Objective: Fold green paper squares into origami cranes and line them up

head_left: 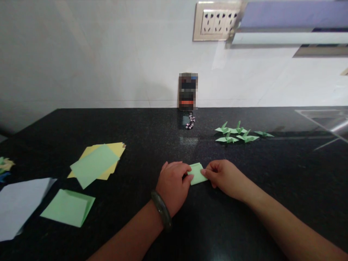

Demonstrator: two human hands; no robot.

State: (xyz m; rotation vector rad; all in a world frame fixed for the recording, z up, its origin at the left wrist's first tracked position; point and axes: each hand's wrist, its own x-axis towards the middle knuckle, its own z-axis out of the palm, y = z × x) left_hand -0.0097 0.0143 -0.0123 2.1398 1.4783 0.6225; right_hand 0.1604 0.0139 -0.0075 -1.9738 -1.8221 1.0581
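Observation:
Between my two hands is a small folded piece of green paper (197, 174), held just over the dark countertop (174, 232). My left hand (175, 181), with a dark bangle (162, 210) at the wrist, pinches its left edge between thumb and fingers. The right edge is gripped by my right hand (221, 175), thumb on top and fingers curled beneath. Farther back to the right stand several folded green paper cranes (227, 139).
To the left lie a stack of yellow and green paper sheets (95, 164), a folded green sheet (66, 207) and white paper (20, 206). A phone (188, 91) leans on the wall, its beaded strap (191, 120) on the counter. A socket panel (216, 21) is above.

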